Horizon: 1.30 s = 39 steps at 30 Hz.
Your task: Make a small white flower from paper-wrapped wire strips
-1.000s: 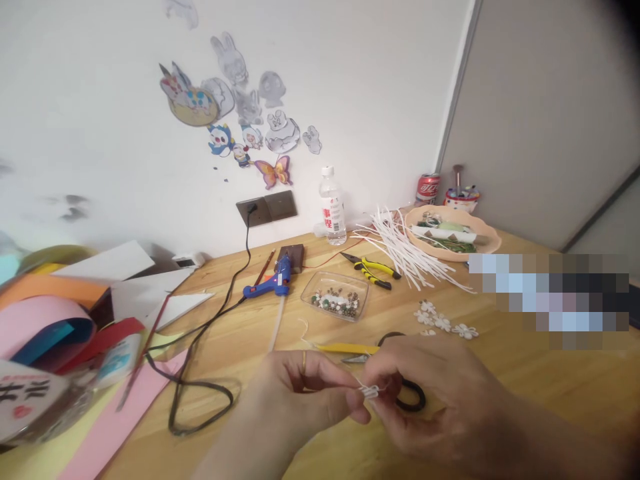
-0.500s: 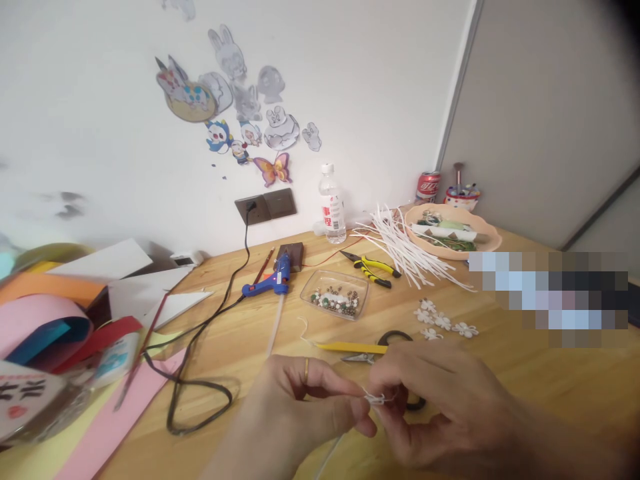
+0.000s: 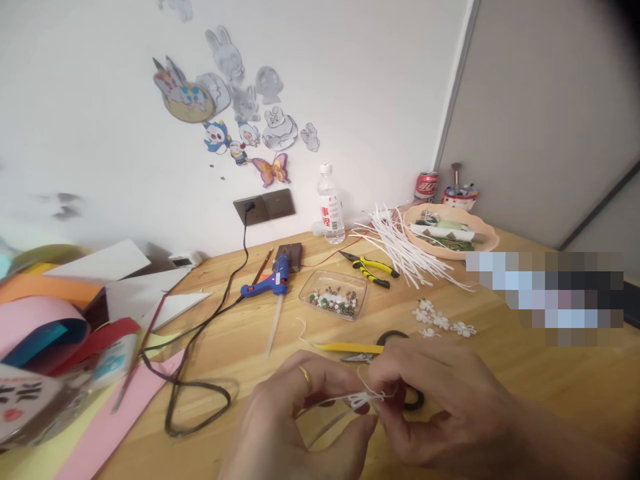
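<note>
Low in the head view, my left hand (image 3: 295,420), with a gold ring on one finger, and my right hand (image 3: 440,407) meet over the wooden table (image 3: 530,380). Both pinch a small white looped strip piece (image 3: 361,399) between their fingertips. A thin white strand trails down from it between my hands. Just behind my fingers lie scissors (image 3: 373,350) with a yellow blade cover and black handles, partly hidden by my right hand.
Small white flowers (image 3: 443,320) lie right of the scissors. Behind are a clear tray of beads (image 3: 333,296), a blue glue gun (image 3: 265,287) with its black cord, yellow pliers (image 3: 373,269), white strips (image 3: 407,250), a peach bowl (image 3: 453,230), a bottle (image 3: 331,205), a red can (image 3: 427,187). Coloured paper (image 3: 45,320) fills the left.
My left hand has turned, its thumb dropping lower and its fingers rising. The white piece is now stretched sideways between both hands. The view has shifted slightly.
</note>
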### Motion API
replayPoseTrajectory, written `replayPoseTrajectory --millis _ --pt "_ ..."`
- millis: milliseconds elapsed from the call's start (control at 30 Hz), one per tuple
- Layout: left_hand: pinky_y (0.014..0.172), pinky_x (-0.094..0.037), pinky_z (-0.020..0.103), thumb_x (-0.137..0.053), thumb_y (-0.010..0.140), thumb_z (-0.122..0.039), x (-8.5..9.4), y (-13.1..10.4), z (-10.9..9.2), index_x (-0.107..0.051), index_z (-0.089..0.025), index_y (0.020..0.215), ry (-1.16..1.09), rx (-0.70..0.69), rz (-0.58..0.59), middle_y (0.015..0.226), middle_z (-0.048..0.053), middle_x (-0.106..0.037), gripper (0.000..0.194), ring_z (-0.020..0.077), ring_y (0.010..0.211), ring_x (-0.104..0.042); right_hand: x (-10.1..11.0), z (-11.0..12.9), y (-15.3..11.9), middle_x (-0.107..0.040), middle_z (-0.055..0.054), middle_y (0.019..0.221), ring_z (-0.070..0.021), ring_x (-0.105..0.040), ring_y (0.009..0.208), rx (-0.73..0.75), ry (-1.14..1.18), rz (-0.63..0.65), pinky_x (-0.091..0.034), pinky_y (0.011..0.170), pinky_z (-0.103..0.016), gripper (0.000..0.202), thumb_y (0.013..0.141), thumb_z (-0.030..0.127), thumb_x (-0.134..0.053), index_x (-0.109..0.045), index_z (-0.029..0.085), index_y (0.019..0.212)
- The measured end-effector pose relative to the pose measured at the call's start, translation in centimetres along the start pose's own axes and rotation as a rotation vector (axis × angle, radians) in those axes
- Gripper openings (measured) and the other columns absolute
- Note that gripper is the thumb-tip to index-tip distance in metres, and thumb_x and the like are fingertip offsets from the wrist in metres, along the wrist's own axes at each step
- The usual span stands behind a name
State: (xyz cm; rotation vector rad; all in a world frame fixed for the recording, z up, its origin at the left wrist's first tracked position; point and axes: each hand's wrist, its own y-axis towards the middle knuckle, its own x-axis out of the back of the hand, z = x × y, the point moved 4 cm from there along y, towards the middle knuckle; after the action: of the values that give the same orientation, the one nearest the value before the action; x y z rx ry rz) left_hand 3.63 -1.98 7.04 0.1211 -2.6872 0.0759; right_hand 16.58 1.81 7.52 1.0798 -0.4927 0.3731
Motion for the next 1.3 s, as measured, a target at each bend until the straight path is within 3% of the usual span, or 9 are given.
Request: replayPoseTrajectory --millis 200,300,400,533,867,1033,1167,1300 --pt "0.063 -0.046 0.028 -0.060 0.063 -0.020 0.3 0.1 0.2 -0.063 -0.019 0.060 0.048 -0.005 -0.001 0.065 0.001 -0.062 0.004 0.0166 0.062 -0.060 0.1 0.1 0.3 -0.049 0.006 0.052 -0.0033 -0.044 0.046 -0.006 0.013 0.014 -0.037 0.045 -0.013 0.016 0.059 0.000 -0.048 -0.050 0.015 0.064" --pt "0.065 -0.046 0.031 -0.066 0.059 -0.021 0.3 0.3 0.9 -0.062 -0.019 0.056 -0.154 0.086 -0.002 0.063 0.001 -0.063 0.005 0.0182 0.063 -0.061 0.2 0.2 0.3 -0.049 0.006 0.054 -0.0030 -0.045 0.047 -0.014 0.039 0.022 -0.037 0.046 -0.013 0.016 0.059 0.000 -0.049 -0.050 0.015 0.065" --pt "0.064 -0.047 0.029 -0.073 0.055 -0.022 -0.2 0.6 1.9 -0.064 -0.019 0.054 -0.419 0.187 0.094 0.061 0.000 -0.066 0.009 0.0188 0.066 -0.064 0.2 0.2 0.2 -0.049 0.006 0.055 -0.0029 -0.044 0.048 -0.026 0.074 0.033 -0.038 0.045 -0.012 0.018 0.058 0.000 -0.051 -0.051 0.015 0.066" --pt "0.065 -0.047 0.026 -0.079 0.051 -0.023 -0.5 0.9 2.7 -0.068 -0.020 0.053 -0.591 0.261 0.185 0.060 -0.001 -0.071 0.012 0.0156 0.066 -0.064 0.2 0.1 -0.1 -0.050 0.006 0.055 -0.0033 -0.045 0.048 -0.031 0.073 0.041 -0.038 0.046 -0.013 0.019 0.059 0.000 -0.051 -0.052 0.016 0.068" --pt "0.065 -0.048 0.024 -0.077 0.054 -0.024 -0.4 1.2 2.9 -0.070 -0.019 0.057 -0.570 0.288 0.251 0.063 0.000 -0.073 0.009 0.0146 0.065 -0.064 0.2 0.2 0.2 -0.052 0.006 0.055 -0.0034 -0.048 0.049 -0.038 0.080 0.058 -0.038 0.046 -0.013 0.019 0.058 -0.001 -0.050 -0.051 0.016 0.067" --pt "0.062 -0.049 0.021 -0.077 0.054 -0.018 -0.4 1.1 2.7 -0.071 -0.020 0.053 -0.629 0.239 0.194 0.060 -0.001 -0.073 0.007 0.0124 0.062 -0.064 0.2 -0.4 0.2 -0.054 0.007 0.058 -0.0029 -0.050 0.050 -0.163 0.166 0.092 -0.040 0.050 -0.013 0.020 0.060 0.002 -0.056 -0.053 0.018 0.073" --pt "0.053 -0.046 0.015 -0.077 0.051 -0.012 -0.2 1.0 2.4 -0.070 -0.020 0.050 -0.669 0.246 0.114 0.055 -0.004 -0.070 0.010 0.0075 0.054 -0.061 0.1 -1.3 -0.2 -0.056 0.007 0.064 -0.0050 -0.052 0.056 -0.329 0.248 0.207 -0.043 0.053 -0.014 0.020 0.064 0.009 -0.060 -0.052 0.021 0.077" --pt "0.051 -0.045 0.014 -0.076 0.050 -0.011 -0.2 1.0 2.4 -0.069 -0.018 0.048 -0.662 0.249 0.075 0.054 -0.004 -0.069 0.010 0.0068 0.053 -0.059 0.1 -1.4 -0.2 -0.055 0.006 0.063 -0.0060 -0.052 0.056 -0.362 0.252 0.300 -0.042 0.051 -0.015 0.010 0.070 0.011 -0.057 -0.052 0.019 0.074"
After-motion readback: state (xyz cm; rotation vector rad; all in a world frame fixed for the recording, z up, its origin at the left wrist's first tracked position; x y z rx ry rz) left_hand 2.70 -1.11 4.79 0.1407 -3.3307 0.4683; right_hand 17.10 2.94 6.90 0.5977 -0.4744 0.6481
